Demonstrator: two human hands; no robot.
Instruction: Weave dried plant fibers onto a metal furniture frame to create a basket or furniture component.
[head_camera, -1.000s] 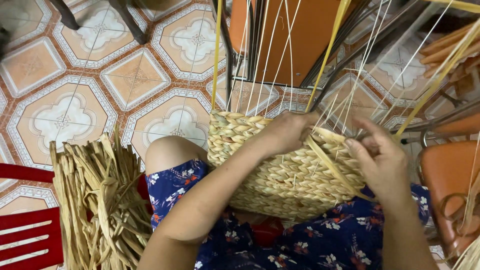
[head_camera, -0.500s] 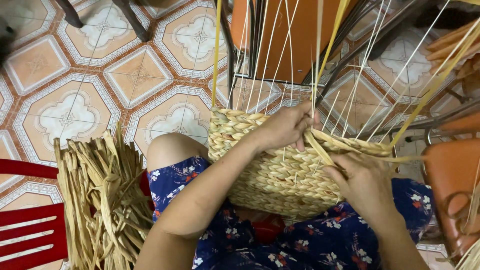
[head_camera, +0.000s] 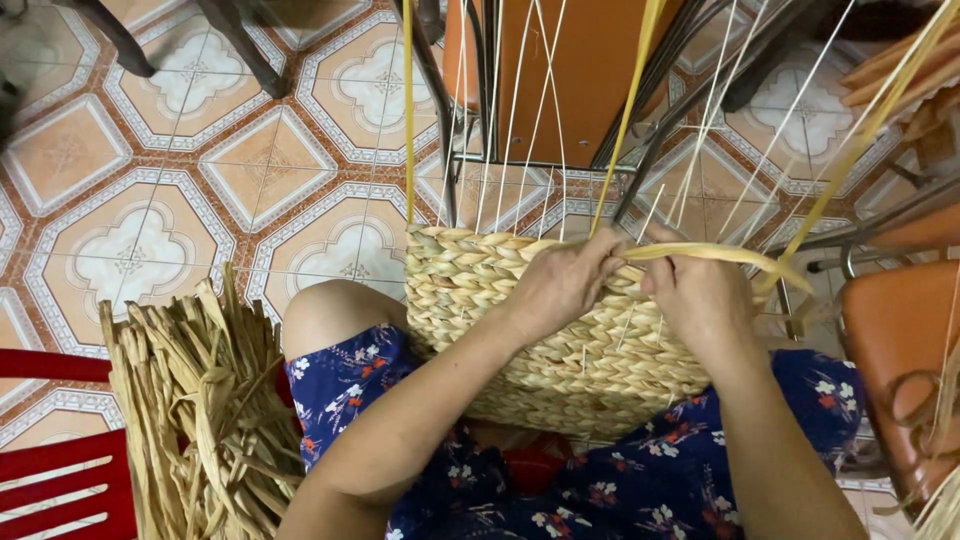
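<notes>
Both hands' fingers (head_camera: 612, 262) pinching a straw strand (head_camera: 720, 254) at the woven basket (head_camera: 560, 340) rim.

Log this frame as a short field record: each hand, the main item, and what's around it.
left hand: grips the top edge of the woven basket
right hand: pinches a flat straw strand at the rim
basket: half-woven, resting on the lap, thin upright stakes rising from it
beside: bundle of dried straw at the person's left, red chair
floor: patterned tiles
</notes>
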